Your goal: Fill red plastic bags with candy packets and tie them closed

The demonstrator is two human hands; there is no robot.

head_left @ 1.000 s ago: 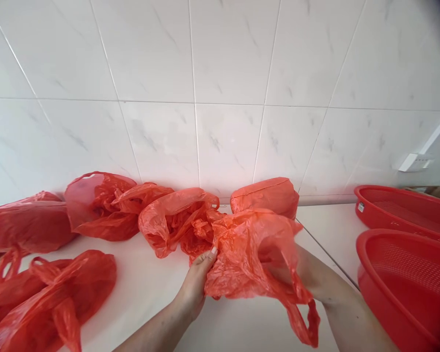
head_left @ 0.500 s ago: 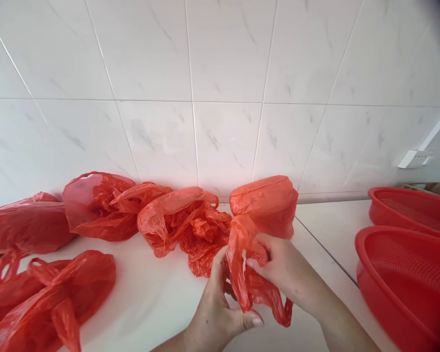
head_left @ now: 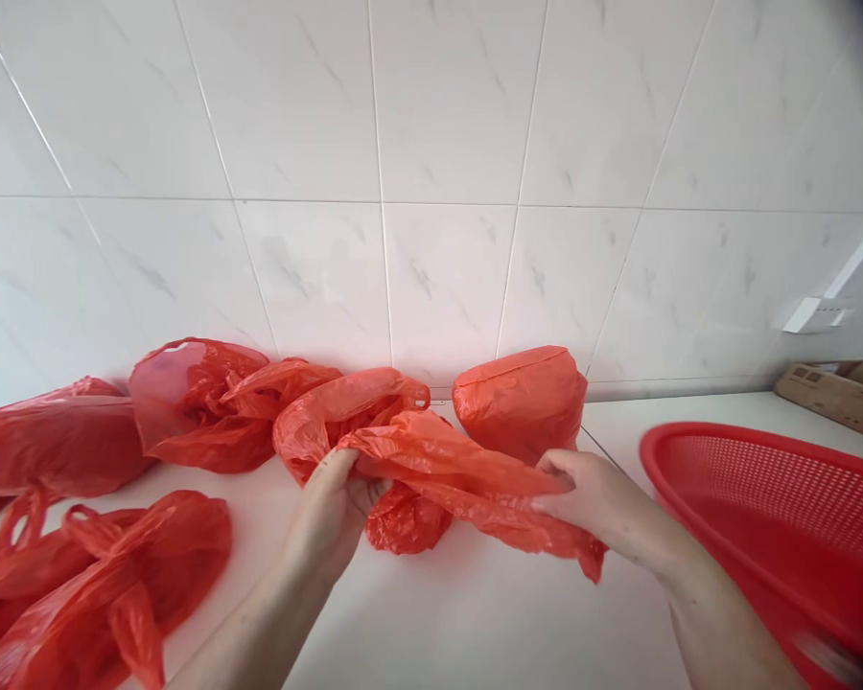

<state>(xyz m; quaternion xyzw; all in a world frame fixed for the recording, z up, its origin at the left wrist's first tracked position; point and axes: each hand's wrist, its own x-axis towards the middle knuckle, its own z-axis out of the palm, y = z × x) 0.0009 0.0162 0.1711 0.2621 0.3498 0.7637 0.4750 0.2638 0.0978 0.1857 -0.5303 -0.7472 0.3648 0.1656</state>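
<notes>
Held out above the middle of the counter (head_left: 503, 613), a red bag (head_left: 460, 470), drawn slantwise between left hand (head_left: 331, 498) and right hand (head_left: 594, 494). Looks thin, light and limp, with no stiffness to push against; likely to slip a little between the fingers, and perhaps to tear if pulled hard at a single layer. Best taken, by the look of it, at the two ends, several folds together, thumb over fingers.

At the left end, grasped with thumb against the film and other fingers curled below, partly hidden. Toward the right end, pinched between thumb and fingers, with a loose corner drooping past the grip. Between the two grips, sagging only slightly, clear of any fingertip.

Just beneath, on the counter, a crumpled heap (head_left: 409, 522); behind, near the back edge, a plump bundle (head_left: 522, 402) and, to its left, a slack sack (head_left: 360, 393). Toward the left edge, flattened packs (head_left: 179, 556). On the right, near the right forearm, a basket (head_left: 734, 517); at the back right corner, a box (head_left: 834, 398).
</notes>
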